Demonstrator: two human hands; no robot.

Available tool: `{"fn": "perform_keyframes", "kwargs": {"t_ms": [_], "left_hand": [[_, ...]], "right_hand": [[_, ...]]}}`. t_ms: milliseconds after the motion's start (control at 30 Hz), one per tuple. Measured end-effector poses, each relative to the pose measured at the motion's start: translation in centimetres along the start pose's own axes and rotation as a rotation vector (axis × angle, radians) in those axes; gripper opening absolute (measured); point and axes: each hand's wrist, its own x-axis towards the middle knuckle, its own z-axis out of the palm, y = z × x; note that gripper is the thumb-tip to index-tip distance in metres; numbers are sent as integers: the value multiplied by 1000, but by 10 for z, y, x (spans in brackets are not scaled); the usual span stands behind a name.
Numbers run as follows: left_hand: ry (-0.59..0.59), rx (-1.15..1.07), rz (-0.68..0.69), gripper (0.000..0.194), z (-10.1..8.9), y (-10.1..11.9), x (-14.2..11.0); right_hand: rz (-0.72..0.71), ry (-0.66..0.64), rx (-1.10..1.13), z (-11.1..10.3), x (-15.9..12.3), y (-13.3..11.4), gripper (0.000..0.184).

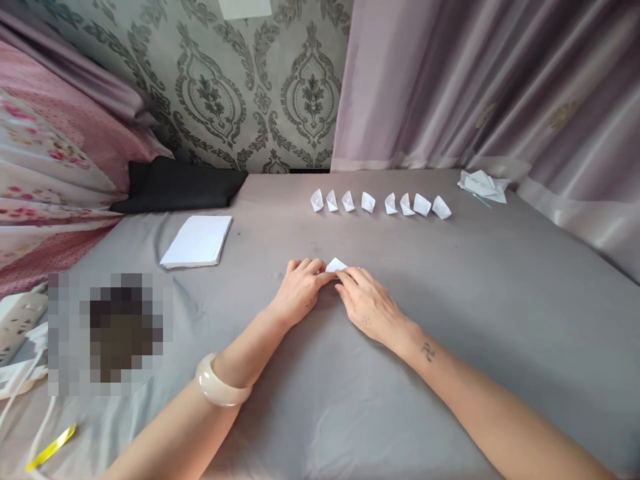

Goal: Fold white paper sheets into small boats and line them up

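A small piece of folded white paper (337, 265) lies on the grey cloth, a pointed corner showing beyond my fingers. My left hand (303, 285) holds its left side, fingers curled and thumb reaching across. From the right, my right hand (367, 300) presses its fingers on the paper's near edge. Most of the paper is hidden under both hands. Farther back stands a row of several small folded white paper shapes, among them one at the left end (317, 201) and one at the right end (441, 207).
A stack of white paper (197, 241) lies left of my hands, with a folded black cloth (185, 185) behind it. Loose paper pieces (483, 185) sit at the back right. A power strip (20, 320) with white cables and a yellow strip (51, 447) are at the left.
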Motion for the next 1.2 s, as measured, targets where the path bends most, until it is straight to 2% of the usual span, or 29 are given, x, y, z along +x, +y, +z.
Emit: {"fn": "perform_keyframes", "kwargs": {"t_ms": [100, 167, 433, 800, 867, 967, 1067, 1200], "left_hand": [[16, -90, -245, 30, 2, -2, 0], [6, -157, -348, 29, 3, -5, 0], [-33, -331, -420, 33, -3, -12, -3], [-33, -234, -326, 34, -4, -12, -4], [-12, -169, -248, 37, -5, -9, -5], [2, -81, -18, 42, -6, -6, -7], [38, -40, 95, 32, -4, -6, -5], [86, -33, 60, 28, 1, -10, 5]], "right_hand": [[-4, -31, -79, 0, -1, -2, 39], [-11, -53, -127, 0, 0, -3, 42], [4, -68, -127, 2, 4, -6, 43], [128, 40, -220, -10, -7, 18, 35], [133, 61, -227, -9, -8, 20, 36], [157, 115, -201, -7, -7, 24, 39], [272, 199, -27, -6, -1, 35, 38], [546, 313, 449, -7, 9, 54, 37]]}}
